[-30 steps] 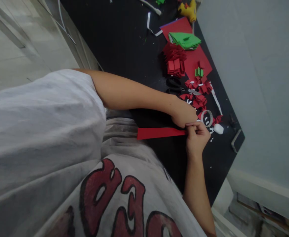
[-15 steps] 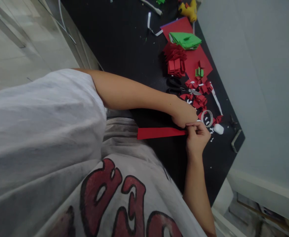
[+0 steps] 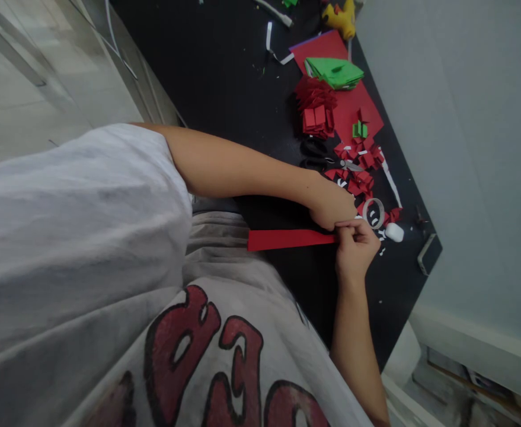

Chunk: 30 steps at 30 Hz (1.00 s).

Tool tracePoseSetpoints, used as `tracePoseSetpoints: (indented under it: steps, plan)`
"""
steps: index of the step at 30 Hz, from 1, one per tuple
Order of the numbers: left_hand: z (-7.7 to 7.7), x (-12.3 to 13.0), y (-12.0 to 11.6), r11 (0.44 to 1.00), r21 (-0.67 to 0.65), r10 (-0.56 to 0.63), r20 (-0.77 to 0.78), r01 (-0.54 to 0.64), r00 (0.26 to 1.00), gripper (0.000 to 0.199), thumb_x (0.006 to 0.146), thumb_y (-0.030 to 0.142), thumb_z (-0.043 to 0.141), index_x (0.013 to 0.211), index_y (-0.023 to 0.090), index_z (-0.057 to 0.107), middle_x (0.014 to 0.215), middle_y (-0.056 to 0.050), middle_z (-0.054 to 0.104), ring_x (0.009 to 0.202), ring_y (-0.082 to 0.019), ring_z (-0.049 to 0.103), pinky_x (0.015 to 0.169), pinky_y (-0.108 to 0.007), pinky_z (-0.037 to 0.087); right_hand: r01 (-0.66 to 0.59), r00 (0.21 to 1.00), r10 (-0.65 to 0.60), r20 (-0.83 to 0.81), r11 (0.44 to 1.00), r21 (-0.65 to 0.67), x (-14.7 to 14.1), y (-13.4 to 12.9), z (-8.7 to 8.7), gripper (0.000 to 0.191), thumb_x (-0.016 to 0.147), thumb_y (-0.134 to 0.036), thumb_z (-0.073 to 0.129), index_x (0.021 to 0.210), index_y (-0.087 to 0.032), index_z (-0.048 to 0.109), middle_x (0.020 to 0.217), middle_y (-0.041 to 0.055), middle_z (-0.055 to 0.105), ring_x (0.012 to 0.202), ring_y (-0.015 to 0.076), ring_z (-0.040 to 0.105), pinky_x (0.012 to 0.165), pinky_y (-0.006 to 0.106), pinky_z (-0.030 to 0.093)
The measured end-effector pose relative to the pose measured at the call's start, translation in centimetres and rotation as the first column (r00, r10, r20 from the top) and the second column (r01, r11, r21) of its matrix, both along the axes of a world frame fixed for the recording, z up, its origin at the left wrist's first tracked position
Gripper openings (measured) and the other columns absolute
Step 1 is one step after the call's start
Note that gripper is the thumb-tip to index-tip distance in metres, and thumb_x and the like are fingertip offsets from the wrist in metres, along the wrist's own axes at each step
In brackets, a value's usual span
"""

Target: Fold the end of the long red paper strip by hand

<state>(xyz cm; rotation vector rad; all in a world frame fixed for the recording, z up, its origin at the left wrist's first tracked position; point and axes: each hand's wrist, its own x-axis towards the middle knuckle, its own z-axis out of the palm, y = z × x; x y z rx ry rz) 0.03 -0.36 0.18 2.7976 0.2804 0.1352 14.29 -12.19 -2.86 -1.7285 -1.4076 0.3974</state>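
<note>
A long, flat red paper strip point(image 3: 287, 239) stretches from my lap over the table edge to my hands. My right hand point(image 3: 358, 246) is closed on its far end, thumb and fingers pinched together. Curled into a fist, my left hand point(image 3: 335, 204) meets the right fingertips at that same end. Its fingertips are mostly hidden, and so is the paper between the two hands. Just beyond the hands stands a roll of clear tape point(image 3: 373, 200). Black-handled scissors point(image 3: 326, 162) lie past my left wrist, among folded red paper pieces point(image 3: 361, 182).
A stack of folded red paper point(image 3: 316, 112) sits beside red sheets point(image 3: 367, 110) and folded green paper point(image 3: 333, 72). A white case point(image 3: 394, 232) and a phone point(image 3: 428, 255) lie towards the wall. A yellow toy point(image 3: 341, 19) and a white cable point(image 3: 274, 13) are at the far left.
</note>
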Motion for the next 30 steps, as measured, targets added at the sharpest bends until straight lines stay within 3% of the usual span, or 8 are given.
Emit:
tracePoseSetpoints:
  steps: [7,14,21,25,30]
  plan:
    - [0.05,-0.04,0.03,0.999,0.039,-0.017,-0.027,0.018,0.999,0.026,0.094,0.026,0.063,0.11,0.017,0.082,0.103,-0.015,0.077,0.083,-0.024,0.066,0.078,-0.037,0.045,0.003,1.0,-0.003,-0.013,1.0,-0.004,-0.01,0.01,0.07,0.009,0.073,-0.029,0.068,0.068,-0.022,0.068,0.053,-0.0076,0.04,0.056,0.0112,0.037,0.06,0.027,0.032]
    - [-0.27,0.16,0.1,0.999,-0.048,0.015,0.046,-0.013,0.999,0.015,0.087,0.022,0.07,0.095,0.018,0.082,0.096,-0.013,0.078,0.079,-0.022,0.064,0.08,-0.036,0.046,0.007,1.0,-0.007,-0.029,1.0,0.0,-0.14,-0.01,0.14,0.01,0.072,-0.029,0.069,0.067,-0.021,0.068,0.053,-0.0076,0.041,0.055,0.0108,0.037,0.06,0.027,0.032]
    - [-0.36,0.27,0.15,0.999,-0.042,0.003,0.018,-0.002,1.0,0.018,0.088,0.023,0.068,0.099,0.019,0.082,0.099,-0.011,0.077,0.086,-0.023,0.065,0.087,-0.037,0.046,-0.005,1.0,0.005,-0.029,1.0,0.005,-0.06,0.0,0.07,0.009,0.073,-0.028,0.068,0.067,-0.021,0.069,0.053,-0.0079,0.041,0.055,0.0104,0.036,0.06,0.026,0.032]
    - [-0.36,0.3,0.15,0.997,-0.077,0.027,0.046,-0.024,0.999,0.011,0.084,0.021,0.072,0.089,0.02,0.081,0.094,-0.01,0.077,0.085,-0.023,0.065,0.085,-0.036,0.046,-0.002,1.0,0.002,-0.018,1.0,0.003,-0.05,-0.01,0.09,0.009,0.074,-0.028,0.068,0.068,-0.021,0.068,0.053,-0.0082,0.04,0.054,0.01,0.034,0.059,0.026,0.031]
    - [-0.36,0.3,0.13,0.998,-0.06,0.011,0.034,-0.009,0.999,0.013,0.087,0.021,0.069,0.092,0.02,0.08,0.096,-0.011,0.077,0.084,-0.022,0.065,0.083,-0.035,0.046,-0.008,1.0,0.009,-0.029,1.0,0.013,0.02,0.04,0.03,0.008,0.073,-0.027,0.068,0.067,-0.021,0.068,0.052,-0.0082,0.04,0.055,0.0105,0.037,0.06,0.026,0.032]
